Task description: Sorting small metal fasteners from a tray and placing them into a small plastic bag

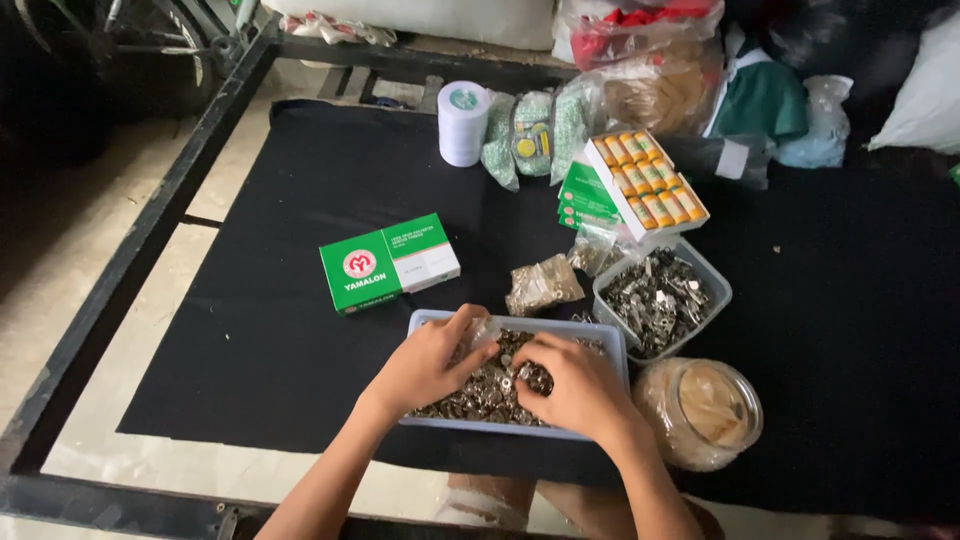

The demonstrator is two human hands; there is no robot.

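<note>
Left hand (425, 362) pinching a small clear bag, right hand (572, 388) cupped over metal rings in the near blue tray (520, 322). 1 filled bag (541, 285) lying just beyond; tray mostly full.

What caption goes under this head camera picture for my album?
Two hands, left hand and right hand, dig into a blue tray of small metal pieces on a black cloth.

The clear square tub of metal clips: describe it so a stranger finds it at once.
On the black cloth, look just beyond the person's right hand. The clear square tub sits there, heaped with long silvery clips, unlike the blue tray of small round pieces.
</note>
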